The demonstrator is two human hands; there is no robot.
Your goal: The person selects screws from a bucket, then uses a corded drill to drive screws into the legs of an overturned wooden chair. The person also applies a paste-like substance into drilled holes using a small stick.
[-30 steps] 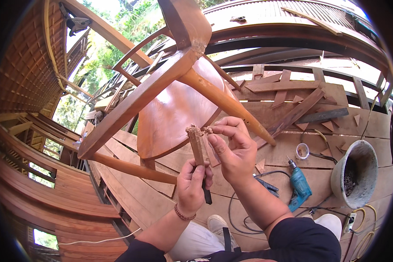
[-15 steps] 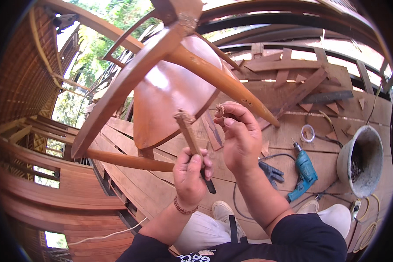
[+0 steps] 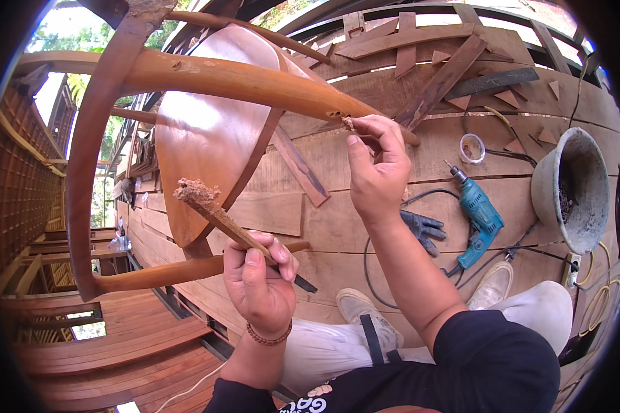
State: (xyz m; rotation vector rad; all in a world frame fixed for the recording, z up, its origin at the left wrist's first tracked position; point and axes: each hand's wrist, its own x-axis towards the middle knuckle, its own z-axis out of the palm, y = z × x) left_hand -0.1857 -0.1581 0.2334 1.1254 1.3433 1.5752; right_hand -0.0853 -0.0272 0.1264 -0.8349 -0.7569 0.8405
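My left hand (image 3: pixel 260 286) is closed round a flat wooden stick (image 3: pixel 220 221) with a dark lower end. Brown crumbly paste (image 3: pixel 196 192) is heaped on its upper end. My right hand (image 3: pixel 382 162) pinches a small bit of the same brown paste (image 3: pixel 348 124) between thumb and fingers. Those fingertips are at an orange-brown wooden chair leg (image 3: pixel 248 89), right beside small dark holes near its narrow end. The chair lies tipped over, its glossy seat (image 3: pixel 210 131) behind the leg. Whether the paste touches the holes I cannot tell.
A teal power drill (image 3: pixel 479 213) lies on the plank floor at right, with a dark glove (image 3: pixel 424 233) and a cable beside it. Further right stand a grey bucket (image 3: pixel 573 189) and a small clear cup (image 3: pixel 472 148). Wood offcuts (image 3: pixel 455 76) are scattered behind.
My right hand has brought its bit of paste up to the holes in the chair leg. The left hand's stick now leans further left. The whole view has shifted, too.
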